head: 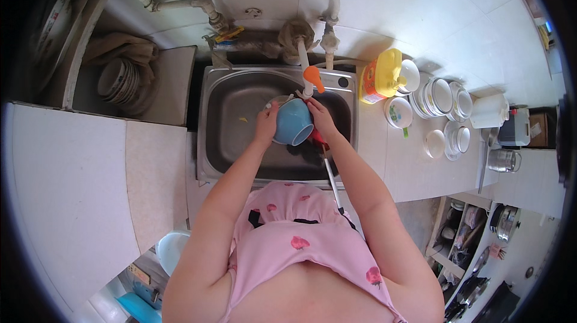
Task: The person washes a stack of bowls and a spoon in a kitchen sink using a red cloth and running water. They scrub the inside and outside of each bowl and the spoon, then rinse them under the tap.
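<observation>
My left hand grips the left side of a light blue ceramic bowl, thumb up and most fingers hidden behind it. My right hand holds the bowl's right side near the rim. Tilted on its side, the bowl shows its white-ringed foot towards me, just under the faucet spout. A pale rim of another dish shows behind it, partly covered. Below both hands lies the stainless steel sink. A red object sits under my right wrist, and a silver rod runs from near it over the sink's front edge.
Right of the sink stand a yellow detergent jug, a patterned bowl and stacked white bowls. An orange tap lever sits above the spout. More bowls fill a cubby at left. A yellow scrap lies in the sink.
</observation>
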`<state>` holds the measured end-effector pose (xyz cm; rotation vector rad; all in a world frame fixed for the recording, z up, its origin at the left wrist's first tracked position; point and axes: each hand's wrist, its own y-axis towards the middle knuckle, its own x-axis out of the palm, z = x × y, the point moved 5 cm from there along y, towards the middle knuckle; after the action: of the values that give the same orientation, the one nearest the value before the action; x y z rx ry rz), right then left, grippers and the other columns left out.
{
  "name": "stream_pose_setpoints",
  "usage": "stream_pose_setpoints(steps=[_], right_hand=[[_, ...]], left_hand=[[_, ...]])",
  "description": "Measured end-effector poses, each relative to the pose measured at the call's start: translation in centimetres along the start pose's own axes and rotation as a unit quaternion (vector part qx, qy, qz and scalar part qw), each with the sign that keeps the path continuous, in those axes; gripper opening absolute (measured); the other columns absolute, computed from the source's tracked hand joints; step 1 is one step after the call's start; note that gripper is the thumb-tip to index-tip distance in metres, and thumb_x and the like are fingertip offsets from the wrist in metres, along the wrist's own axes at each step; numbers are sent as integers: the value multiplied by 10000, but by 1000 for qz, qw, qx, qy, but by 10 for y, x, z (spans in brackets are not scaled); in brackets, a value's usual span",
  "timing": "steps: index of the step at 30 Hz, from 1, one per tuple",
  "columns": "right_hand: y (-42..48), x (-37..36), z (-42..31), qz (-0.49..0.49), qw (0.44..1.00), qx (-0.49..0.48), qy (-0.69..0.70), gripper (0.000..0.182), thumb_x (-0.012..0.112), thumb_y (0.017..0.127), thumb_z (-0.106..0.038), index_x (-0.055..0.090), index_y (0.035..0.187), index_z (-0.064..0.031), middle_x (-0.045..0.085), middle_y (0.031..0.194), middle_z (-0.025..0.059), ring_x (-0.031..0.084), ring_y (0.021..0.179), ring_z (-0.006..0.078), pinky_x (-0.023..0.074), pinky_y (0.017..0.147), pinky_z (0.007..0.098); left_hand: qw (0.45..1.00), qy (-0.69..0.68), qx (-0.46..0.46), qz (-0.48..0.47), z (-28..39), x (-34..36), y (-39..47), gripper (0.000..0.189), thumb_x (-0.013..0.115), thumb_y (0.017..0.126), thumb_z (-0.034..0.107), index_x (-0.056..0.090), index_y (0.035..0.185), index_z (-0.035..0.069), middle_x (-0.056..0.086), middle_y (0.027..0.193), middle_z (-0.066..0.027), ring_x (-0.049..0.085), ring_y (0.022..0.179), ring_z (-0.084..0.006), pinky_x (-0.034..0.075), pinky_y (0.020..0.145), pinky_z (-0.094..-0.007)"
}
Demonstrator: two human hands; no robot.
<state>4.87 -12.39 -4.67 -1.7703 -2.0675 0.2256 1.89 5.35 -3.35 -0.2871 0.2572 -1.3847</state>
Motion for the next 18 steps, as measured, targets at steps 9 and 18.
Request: stream_pose_setpoints(steps=[9, 18], right_hand=[[-19, 12, -7, 8, 973, 109, 206, 339, 508, 912, -261, 524, 1189, -68, 567, 1128, 47, 536, 1014, 152, 454, 838, 298], [0, -4, -16, 24, 1000, 15, -13, 231, 567, 870, -221, 635, 972, -25, 643, 897, 48, 577, 811, 125, 450, 732, 251]], left_hand=[[953, -286, -104, -4, -6, 0, -22, 485, 449, 907, 474, 579, 1057, 31, 603, 993, -64, 566, 879, -137, 462, 763, -304], [972, -89, -103, -191, -1, 7, -16, 495, 678, 749, 363, 577, 1092, 20, 613, 989, -79, 579, 917, -159, 465, 798, -315]])
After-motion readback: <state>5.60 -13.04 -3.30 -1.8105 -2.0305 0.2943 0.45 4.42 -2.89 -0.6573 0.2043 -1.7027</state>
